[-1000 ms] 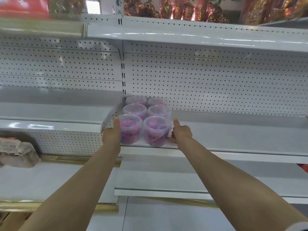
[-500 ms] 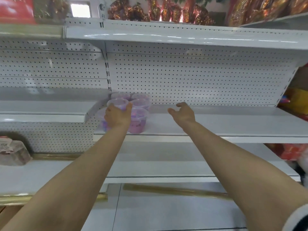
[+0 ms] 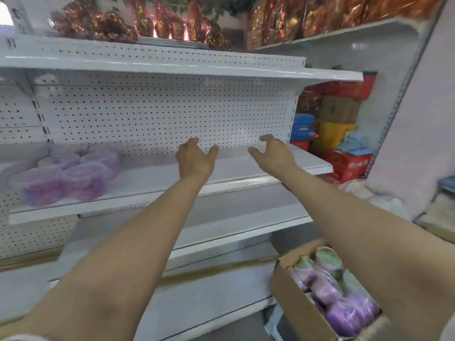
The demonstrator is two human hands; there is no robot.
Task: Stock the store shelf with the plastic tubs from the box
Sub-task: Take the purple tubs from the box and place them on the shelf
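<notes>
Left grip [image 3: 195,159], right grip [image 3: 274,153]: both outstretched over shelf [image 3: 234,169], fingers loosely curled, empty | tubs [image 3: 71,173]: six on shelf, left end, blurred | box [image 3: 293,301]: one, lower right, more tubs inside

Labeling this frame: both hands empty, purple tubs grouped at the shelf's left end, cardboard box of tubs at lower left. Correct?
No: the cardboard box sits at lower right, not lower left, as the head view shows. The rest holds: left hand and right hand are empty, purple tubs grouped at the left end of the shelf.
</notes>
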